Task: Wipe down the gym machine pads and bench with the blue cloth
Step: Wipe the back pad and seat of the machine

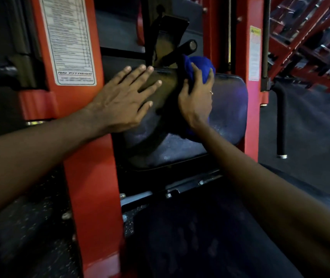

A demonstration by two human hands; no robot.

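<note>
Head view, the only camera. Left hand (124, 97) lies flat, fingers straight and spread, pressing on the left part of the black machine pad (228, 101). The pad sits between orange frame uprights (87, 157). Right hand (197, 97) grips the blue cloth (202, 67), fingers curled over the bunched fabric. It holds the cloth against the pad's far upper edge near the middle, just below a black crossbar (180, 50). Part of the cloth trails down beneath the palm toward the wrist.

Orientation: the pad's long axis runs left to right across the scene, roughly level, with its broad face turned toward the viewer and upward. The cloth is balled and shows no definite long axis.

Step in hand, as judged: wiping the pad's upper face. The flat left hand probably braces the pad. Good practice would be to flatten the cloth for fuller contact and sweep it along the long axis in overlapping passes from far edge to near. The rounded ends and the seam beside the crossbar should be included. The left hand must then shift so that the area beneath it is also covered. A faint sheen marks the pad's right half; whether this is moisture or reflection cannot be told.

Surroundings: a printed label (67, 41) on the left upright, a foam-sleeved handle (280, 117) at right. The dark near surface, probably the bench (200, 237), is too dim to assess.
</note>
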